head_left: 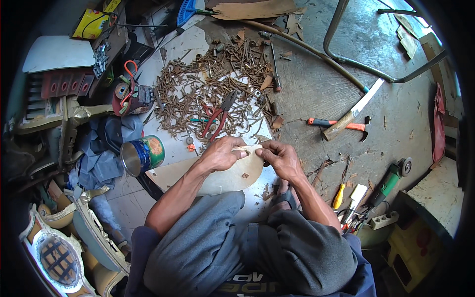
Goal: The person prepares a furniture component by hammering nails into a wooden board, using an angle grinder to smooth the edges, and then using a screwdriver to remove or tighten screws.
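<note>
A pale, thin curved board (223, 179) with a rounded end and a rusty hole lies across my lap, its far edge tipped up. My left hand (221, 155) grips that edge, thumb and fingers pinched near a small hole. Close on its right, my right hand (280, 157) pinches the board's corner between thumb and fingers. Whether a small part sits between the fingertips is too small to tell. Just beyond the hands, red-handled pliers (215, 121) rest on a wide heap of rusty screws and nails (198, 81).
A claw hammer (341, 124) and a wooden-handled machete (352, 115) lie crossed at right. Nearer are a yellow-handled screwdriver (339, 194) and a green angle grinder (391, 182). An open tin can (148, 153) lies at left, beside carved chair frames (84, 232). Bent metal tubing (376, 72) spans the far right.
</note>
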### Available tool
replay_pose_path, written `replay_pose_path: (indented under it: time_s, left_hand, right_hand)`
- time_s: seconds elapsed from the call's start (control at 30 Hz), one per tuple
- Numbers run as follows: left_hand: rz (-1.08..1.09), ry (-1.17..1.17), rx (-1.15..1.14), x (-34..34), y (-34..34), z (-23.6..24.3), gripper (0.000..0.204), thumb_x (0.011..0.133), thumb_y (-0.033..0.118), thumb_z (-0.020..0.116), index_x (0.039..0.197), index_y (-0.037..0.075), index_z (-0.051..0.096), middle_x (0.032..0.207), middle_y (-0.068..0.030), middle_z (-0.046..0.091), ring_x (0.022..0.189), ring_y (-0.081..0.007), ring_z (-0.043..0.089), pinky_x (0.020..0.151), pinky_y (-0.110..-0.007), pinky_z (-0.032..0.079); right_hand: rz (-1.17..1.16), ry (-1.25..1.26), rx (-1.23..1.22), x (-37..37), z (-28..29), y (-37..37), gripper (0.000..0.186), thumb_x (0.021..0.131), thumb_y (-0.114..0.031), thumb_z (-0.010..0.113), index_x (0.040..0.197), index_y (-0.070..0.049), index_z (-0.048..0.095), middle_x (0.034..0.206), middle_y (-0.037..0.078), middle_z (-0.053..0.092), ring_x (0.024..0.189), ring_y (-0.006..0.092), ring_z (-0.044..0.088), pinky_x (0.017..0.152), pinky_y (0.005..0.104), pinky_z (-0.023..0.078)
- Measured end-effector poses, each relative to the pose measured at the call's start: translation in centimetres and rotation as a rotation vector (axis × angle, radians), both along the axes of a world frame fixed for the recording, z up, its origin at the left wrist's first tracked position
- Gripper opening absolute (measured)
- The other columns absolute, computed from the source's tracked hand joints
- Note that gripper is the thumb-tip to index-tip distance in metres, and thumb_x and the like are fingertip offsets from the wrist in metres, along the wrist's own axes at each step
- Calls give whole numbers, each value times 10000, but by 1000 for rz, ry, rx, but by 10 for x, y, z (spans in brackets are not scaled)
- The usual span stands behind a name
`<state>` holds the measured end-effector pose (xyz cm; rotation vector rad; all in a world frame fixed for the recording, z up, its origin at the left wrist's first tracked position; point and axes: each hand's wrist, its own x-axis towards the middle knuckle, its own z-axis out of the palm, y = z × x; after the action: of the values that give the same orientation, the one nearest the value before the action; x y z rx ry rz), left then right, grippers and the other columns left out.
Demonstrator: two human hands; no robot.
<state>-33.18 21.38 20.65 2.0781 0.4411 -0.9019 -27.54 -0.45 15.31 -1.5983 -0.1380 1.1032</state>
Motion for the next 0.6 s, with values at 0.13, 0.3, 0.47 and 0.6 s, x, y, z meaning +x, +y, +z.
replay_pose_path:
  time_s: [0.13, 0.3, 0.47, 0.6]
  left_hand:
    - [5, -9, -84, 2, 7, 2, 293, 931, 204, 705, 1107, -30, 718, 969, -195, 734, 939, -284, 705, 876, -394, 513]
    - [22, -18, 73, 3, -1, -8, 301, 938, 199, 705, 1147, -16, 729, 1017, -196, 752, 967, -260, 711, 885, -381, 521]
    - [77, 43, 8, 7, -2, -11, 290, 944, 184, 688, 1154, -10, 734, 1049, -187, 761, 983, -257, 714, 875, -383, 528]
    - [64, 45, -6, 7, 3, -12, 280, 957, 170, 667, 1159, -12, 733, 1043, -180, 763, 972, -238, 711, 878, -367, 525]
  right_hand:
    - [14, -36, -14, 0, -2, 2, 339, 941, -288, 728, 1126, -4, 740, 806, 92, 716, 739, 157, 652, 701, 337, 520]
    - [-47, -580, -82, -8, 4, 9, 313, 900, -216, 733, 1175, -68, 711, 945, 121, 700, 847, 278, 649, 752, 403, 538]
    - [131, -1141, -92, -16, 11, 11, 406, 815, -147, 738, 1216, -137, 677, 1173, 118, 602, 1029, 324, 560, 869, 456, 506]
    - [176, -1210, 18, -23, 4, 14, 412, 816, -167, 728, 1215, -85, 667, 1214, 118, 583, 1061, 322, 561, 898, 468, 495]
